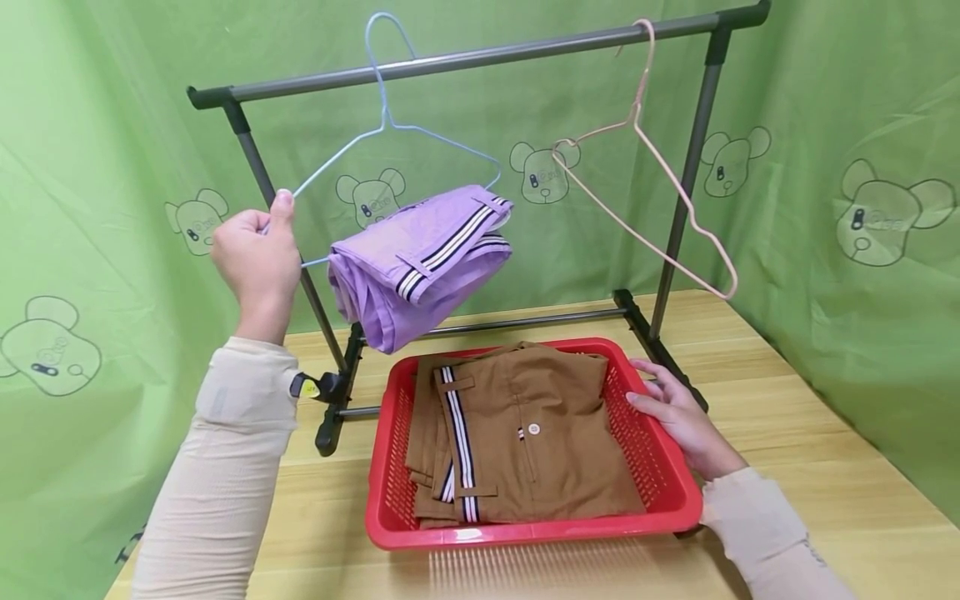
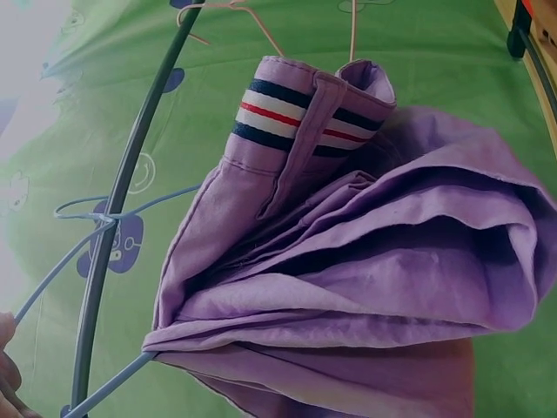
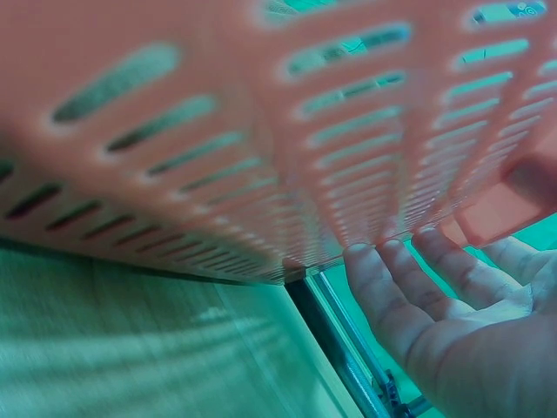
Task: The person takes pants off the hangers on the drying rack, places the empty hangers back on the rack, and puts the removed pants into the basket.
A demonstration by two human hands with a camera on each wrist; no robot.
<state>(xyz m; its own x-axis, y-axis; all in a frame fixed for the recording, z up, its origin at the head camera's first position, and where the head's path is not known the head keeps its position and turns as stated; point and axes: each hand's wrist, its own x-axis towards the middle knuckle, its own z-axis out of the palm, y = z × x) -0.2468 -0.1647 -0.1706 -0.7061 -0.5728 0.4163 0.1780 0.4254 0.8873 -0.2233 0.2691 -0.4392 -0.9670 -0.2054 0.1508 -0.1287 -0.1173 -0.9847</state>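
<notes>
A: Left side?
B: By the left hand, fingers curled, thumb up, the blue hanger is gripped at its left end. Its hook is looped over the rail.
A: And the purple trousers?
B: Draped folded over the hanger's lower bar.
A: Below?
B: The red basket, brown trousers laid folded inside.
A: Right?
B: A pink hanger is hung on the rail. The basket's right rim is pinched by the right hand, thumb over it, fingers against the outer wall.
</notes>
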